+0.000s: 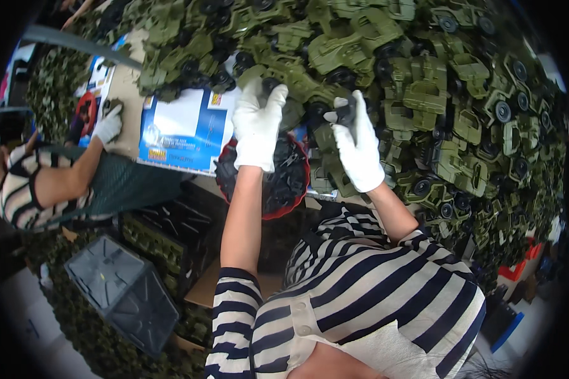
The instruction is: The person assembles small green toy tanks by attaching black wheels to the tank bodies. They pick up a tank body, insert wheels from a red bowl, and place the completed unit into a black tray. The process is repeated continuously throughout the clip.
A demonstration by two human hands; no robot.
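My left hand (258, 129), in a white glove, is closed around the end of an olive-green toy vehicle (300, 85), with a dark wheel between thumb and fingers. To its right, my white-gloved right hand (360, 151) pinches a small black plastic part (345, 114); its exact kind is hard to make out. Below and between the hands sits a round red-rimmed basket (305, 183) filled with black plastic parts (281, 174). My left forearm passes over the basket's left part.
Many green toy vehicles (427, 88) with black wheels are heaped at the far side and right. A blue and white printed sheet (177, 132) lies left of the basket. Further left, a co-worker's gloved hand (109, 124) is near a red ring-shaped rim (85, 114). Grey crates (117, 278) stand lower left.
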